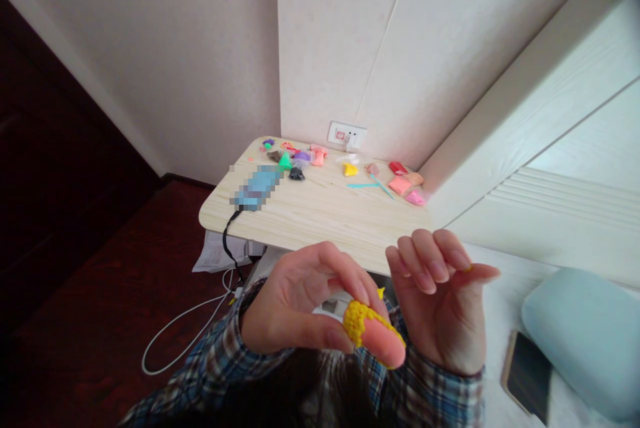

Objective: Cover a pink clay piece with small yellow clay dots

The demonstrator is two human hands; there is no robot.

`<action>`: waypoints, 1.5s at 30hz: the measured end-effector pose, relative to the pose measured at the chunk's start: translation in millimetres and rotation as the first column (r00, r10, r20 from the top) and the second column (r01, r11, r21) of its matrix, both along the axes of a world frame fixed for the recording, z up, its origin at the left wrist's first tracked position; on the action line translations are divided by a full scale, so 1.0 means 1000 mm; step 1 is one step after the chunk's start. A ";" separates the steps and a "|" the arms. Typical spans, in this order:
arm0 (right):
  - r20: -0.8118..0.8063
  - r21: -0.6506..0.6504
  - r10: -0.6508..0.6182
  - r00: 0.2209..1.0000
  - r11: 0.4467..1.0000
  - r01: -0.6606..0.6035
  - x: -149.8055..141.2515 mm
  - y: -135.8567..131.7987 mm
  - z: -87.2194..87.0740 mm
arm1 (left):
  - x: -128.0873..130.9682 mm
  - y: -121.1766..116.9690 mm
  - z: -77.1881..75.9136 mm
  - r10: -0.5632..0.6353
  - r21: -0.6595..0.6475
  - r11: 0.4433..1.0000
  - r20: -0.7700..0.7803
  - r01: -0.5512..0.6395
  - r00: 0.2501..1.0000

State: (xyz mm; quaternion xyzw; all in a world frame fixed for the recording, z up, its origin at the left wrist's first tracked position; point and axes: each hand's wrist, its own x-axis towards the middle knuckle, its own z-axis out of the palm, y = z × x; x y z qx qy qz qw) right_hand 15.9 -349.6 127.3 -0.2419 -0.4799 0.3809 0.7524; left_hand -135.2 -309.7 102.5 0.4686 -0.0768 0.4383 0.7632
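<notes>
Well, the left hand (275, 315) has its thumb and fingers closed around a yellow-and-pink piece (381, 341), held up in front of the body, off the tabletop (320, 215). Its yellow part is bumpy and wraps a smooth pink middle. Beside it, the right hand (445, 328) is raised with its fingers curled, the index fingertip and thumb together on what looks like a yellow speck (469, 269).

The stuff looks soft, so too firm a squeeze from the left thumb could flatten the bumps or dent the pink. A loose grip carries its own risk: with nothing but fingers under the piece, it could slip and drop. The speck is small enough to cling to the skin or fall unnoticed if the pinch loosens.

Farther out on the tabletop lie a yellow packet (350, 169), two thin blue tools (384, 188) and pink and red packets (400, 185). More coloured packets (301, 158) sit near a blurred blue device (260, 187) with a black cable (226, 241); a sleeve catching that cable could tug the device toward the edge.
</notes>
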 end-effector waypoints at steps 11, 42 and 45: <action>-0.030 -0.145 -0.164 0.986 0.977 0.158 0.006 -0.015 -0.004 | -0.002 -0.004 0.010 0.140 -0.037 0.989 -0.143 -0.146 0.980; 0.405 0.387 -0.631 0.662 0.774 0.501 -0.004 -0.025 0.001 | 0.001 -0.004 0.013 0.530 0.180 0.848 -0.233 -0.499 0.816; 0.449 0.431 -0.621 0.642 0.780 0.453 0.000 -0.028 0.000 | 0.000 -0.004 0.014 0.537 0.183 0.843 -0.244 -0.505 0.808</action>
